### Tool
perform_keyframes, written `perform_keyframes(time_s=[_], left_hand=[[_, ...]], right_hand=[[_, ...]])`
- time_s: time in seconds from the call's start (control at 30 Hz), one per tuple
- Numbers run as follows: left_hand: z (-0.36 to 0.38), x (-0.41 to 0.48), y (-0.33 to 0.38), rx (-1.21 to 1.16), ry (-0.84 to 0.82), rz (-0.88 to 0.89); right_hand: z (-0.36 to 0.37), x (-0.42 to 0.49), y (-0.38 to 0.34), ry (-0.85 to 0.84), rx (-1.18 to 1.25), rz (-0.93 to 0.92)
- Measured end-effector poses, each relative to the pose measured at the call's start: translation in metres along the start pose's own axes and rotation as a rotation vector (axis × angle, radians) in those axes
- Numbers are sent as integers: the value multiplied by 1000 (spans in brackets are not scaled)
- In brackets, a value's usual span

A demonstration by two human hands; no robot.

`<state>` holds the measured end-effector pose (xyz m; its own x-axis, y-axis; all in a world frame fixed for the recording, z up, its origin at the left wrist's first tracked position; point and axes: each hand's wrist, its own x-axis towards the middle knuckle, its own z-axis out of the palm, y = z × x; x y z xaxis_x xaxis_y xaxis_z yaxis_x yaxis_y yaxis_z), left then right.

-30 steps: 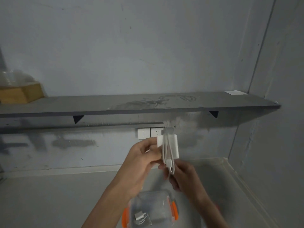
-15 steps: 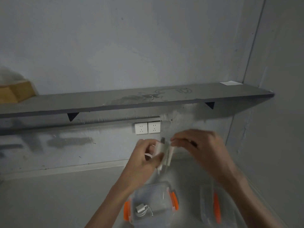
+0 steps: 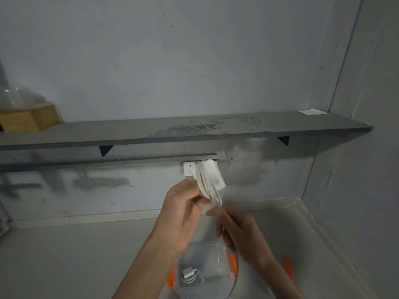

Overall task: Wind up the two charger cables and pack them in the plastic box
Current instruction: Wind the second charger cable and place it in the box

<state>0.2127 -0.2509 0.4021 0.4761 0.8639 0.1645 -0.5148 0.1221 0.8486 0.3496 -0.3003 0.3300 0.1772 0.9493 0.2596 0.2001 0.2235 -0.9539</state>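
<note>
- Since half a second ago our right hand has dropped from above the charger to below it, fingers blurred; whether they pinch the cable end we cannot tell.
- We read no brand, label or writing anywhere; blur hides any print.
- Our left hand clamps the charger's lower left edge, so the white block and its wound cable stick up and right of the grip, in front of the wall sockets.
- Its long axis tilts, top leaning left, cable loops hanging toward the right hand.
- Below, the plastic box on the counter holds the other wound charger.
</note>
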Motion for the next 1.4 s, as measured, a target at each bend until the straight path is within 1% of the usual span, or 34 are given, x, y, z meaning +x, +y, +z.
perform_keyframes(time_s=[0.03,0.07,0.13,0.17,0.23,0.27,0.33,0.43,0.5,0.53,0.6,0.67,0.77,0.83,0.9,0.97,1.03,1.1,1.17,1.23,1.27,1.33,1.4], left_hand=[[-4,6,1,-25,84,19],[-10,12,2,2,164,50],[-23,22,-1,131,273,86],[-30,25,-5,204,307,75],[-38,27,-16,324,357,17],[-41,25,-24,369,363,-15],[-42,17,-37,458,331,-54],[-37,0,-46,627,186,-52],[-29,-15,-42,736,70,-47],[-23,-23,-38,736,10,-50],[-12,-37,-28,653,-102,-53],[-3,-46,-15,588,-175,-23],[4,-52,-2,548,-259,40],[4,-53,0,501,-257,48],[2,-49,0,382,-207,21],[-2,-44,-2,212,-138,-48],[-6,-39,-8,147,-65,-104],[-9,-38,-16,193,-1,-109],[-12,-38,-25,281,84,-83],[-18,-36,-32,376,138,-42],[-21,-36,-35,422,140,-25],[-23,-34,-40,543,138,23],[-20,-33,-48,649,158,98]], right_hand=[[5,-9,-1,-22,-46,21],[8,-17,-1,-62,-108,47],[10,-31,-7,-172,-237,72],[9,-35,-11,-216,-313,43],[2,-40,-25,-275,-513,-85],[-2,-41,-32,-279,-601,-156],[-12,-40,-46,-240,-754,-291],[-31,-29,-59,-77,-995,-611],[-48,-19,-66,1,-1009,-722],[-56,-14,-70,35,-982,-761],[-68,-5,-76,118,-913,-815],[-74,3,-75,140,-751,-768],[-71,11,-63,58,-379,-553],[-60,10,-50,2,-184,-411],[-42,1,-38,11,-80,-301],[-24,-10,-30,68,-66,-222],[-12,-19,-27,92,-68,-162],[-6,-23,-27,57,-87,-106],[-5,-27,-26,-30,-102,-53],[-5,-31,-27,-110,-41,-16],[-5,-32,-26,-116,3,0],[-4,-33,-24,-39,61,23],[3,-35,-17,83,98,47]])
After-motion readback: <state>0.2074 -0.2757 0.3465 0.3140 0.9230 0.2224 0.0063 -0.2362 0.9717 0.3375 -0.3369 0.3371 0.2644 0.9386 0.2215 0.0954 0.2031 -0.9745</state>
